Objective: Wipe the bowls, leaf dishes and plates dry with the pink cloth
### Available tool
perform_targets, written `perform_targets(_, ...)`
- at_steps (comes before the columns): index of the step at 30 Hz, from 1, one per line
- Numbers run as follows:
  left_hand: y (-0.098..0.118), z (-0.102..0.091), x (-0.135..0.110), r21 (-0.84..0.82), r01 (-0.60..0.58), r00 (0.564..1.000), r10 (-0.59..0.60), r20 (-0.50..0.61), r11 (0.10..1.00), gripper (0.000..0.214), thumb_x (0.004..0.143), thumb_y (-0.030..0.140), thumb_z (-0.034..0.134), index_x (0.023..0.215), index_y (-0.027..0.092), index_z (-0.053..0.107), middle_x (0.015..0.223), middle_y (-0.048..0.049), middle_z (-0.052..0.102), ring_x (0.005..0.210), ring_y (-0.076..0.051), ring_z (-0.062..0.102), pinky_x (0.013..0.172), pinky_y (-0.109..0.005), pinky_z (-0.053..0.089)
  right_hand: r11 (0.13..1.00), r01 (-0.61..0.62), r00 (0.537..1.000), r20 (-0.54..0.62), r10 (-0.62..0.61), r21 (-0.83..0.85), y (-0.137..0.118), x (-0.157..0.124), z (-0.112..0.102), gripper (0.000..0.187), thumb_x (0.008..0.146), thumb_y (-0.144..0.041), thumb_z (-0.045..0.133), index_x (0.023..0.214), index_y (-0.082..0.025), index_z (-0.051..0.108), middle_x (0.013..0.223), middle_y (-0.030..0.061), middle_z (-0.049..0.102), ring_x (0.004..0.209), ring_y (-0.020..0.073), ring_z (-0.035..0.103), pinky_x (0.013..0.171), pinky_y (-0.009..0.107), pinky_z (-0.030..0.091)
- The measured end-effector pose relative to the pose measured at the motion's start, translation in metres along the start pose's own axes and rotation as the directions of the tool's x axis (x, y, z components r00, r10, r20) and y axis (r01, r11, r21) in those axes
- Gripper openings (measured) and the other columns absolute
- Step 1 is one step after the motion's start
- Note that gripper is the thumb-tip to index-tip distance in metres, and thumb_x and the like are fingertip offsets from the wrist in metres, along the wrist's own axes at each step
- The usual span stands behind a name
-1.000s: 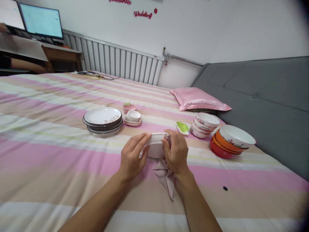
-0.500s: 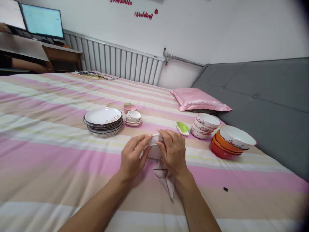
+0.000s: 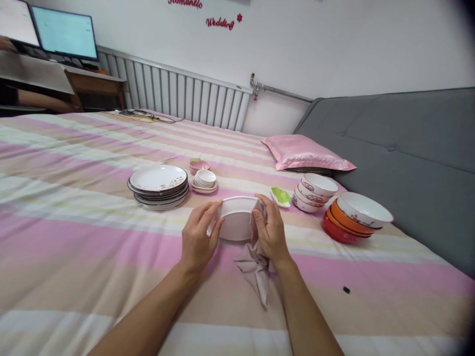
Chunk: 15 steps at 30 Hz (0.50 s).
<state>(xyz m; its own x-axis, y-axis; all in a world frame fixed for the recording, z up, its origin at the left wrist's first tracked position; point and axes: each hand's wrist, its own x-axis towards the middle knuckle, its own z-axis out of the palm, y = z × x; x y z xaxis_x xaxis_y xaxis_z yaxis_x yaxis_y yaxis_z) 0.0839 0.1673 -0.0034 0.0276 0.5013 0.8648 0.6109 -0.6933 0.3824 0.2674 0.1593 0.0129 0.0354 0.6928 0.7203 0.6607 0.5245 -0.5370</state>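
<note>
My left hand (image 3: 197, 238) grips the left rim of a white bowl (image 3: 235, 221) held just above the striped bedspread (image 3: 74, 237). Its underside is tilted towards me. My right hand (image 3: 272, 231) presses a beige cloth (image 3: 255, 267) against the bowl's right side, and the cloth hangs down below the wrist. Both hands are closed around what they hold.
A stack of plates (image 3: 159, 184) lies to the left, with small white saucers (image 3: 205, 180) and a pink dish (image 3: 199, 165) behind. A green leaf dish (image 3: 281, 196), stacked patterned bowls (image 3: 314, 191) and orange bowls (image 3: 352, 213) sit right. Beyond are a pink pillow (image 3: 306, 153) and grey headboard (image 3: 408, 163).
The bowl has tilted so more of its round underside faces me. My right hand slid from the top of the rim to the right side with the cloth.
</note>
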Motion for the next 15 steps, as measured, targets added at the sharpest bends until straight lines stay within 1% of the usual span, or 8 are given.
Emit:
perform_targets(4, -0.003, 0.0, 0.001, -0.002, 0.076, 0.997, -0.076, -0.013, 0.997, 0.038, 0.084, 0.021, 0.057, 0.123, 0.02, 0.056, 0.112, -0.0095, 0.062, 0.105, -0.021, 0.057, 0.092, -0.035, 0.047, 0.977, -0.123, 0.992, 0.018, 0.122, 0.174, 0.01, 0.0, 0.003, 0.034, 0.093, -0.036, 0.043, 0.124, -0.021, 0.046, 0.121, 0.0076, 0.054, 0.115, 0.0183, 0.049, 0.099, 0.033, 0.036)
perform_targets(7, -0.006, 0.0, 0.002, -0.026, 0.124, 0.992, -0.124, -0.017, 0.992, 0.038, 0.085, 0.023, 0.057, 0.122, 0.02, 0.056, 0.112, -0.0093, 0.062, 0.104, -0.021, 0.057, 0.091, -0.036, 0.047, 0.931, -0.228, 0.974, 0.065, 0.219, 0.286, 0.015, 0.0, 0.004, 0.034, 0.091, -0.039, 0.045, 0.12, -0.021, 0.047, 0.116, 0.0059, 0.057, 0.111, 0.0181, 0.051, 0.097, 0.032, 0.038)
perform_targets(10, -0.01, -0.001, 0.002, -0.068, 0.168, 0.985, -0.17, -0.017, 0.983, 0.037, 0.085, 0.025, 0.057, 0.122, 0.02, 0.056, 0.111, -0.0089, 0.063, 0.103, -0.02, 0.058, 0.09, -0.036, 0.048, 0.865, -0.309, 0.951, 0.126, 0.282, 0.397, 0.018, -0.001, 0.005, 0.032, 0.089, -0.042, 0.048, 0.114, -0.022, 0.05, 0.107, 0.0034, 0.06, 0.102, 0.0179, 0.055, 0.092, 0.031, 0.041)
perform_targets(15, -0.016, 0.0, 0.001, -0.143, 0.271, 0.962, -0.273, 0.004, 0.952, 0.038, 0.084, 0.027, 0.058, 0.122, 0.021, 0.055, 0.117, -0.0081, 0.062, 0.109, -0.021, 0.056, 0.089, -0.036, 0.049, 0.72, -0.421, 0.907, 0.233, 0.352, 0.551, 0.02, -0.004, 0.009, 0.028, 0.085, -0.044, 0.054, 0.104, -0.023, 0.052, 0.093, 0.0, 0.062, 0.09, 0.0163, 0.058, 0.085, 0.028, 0.045)
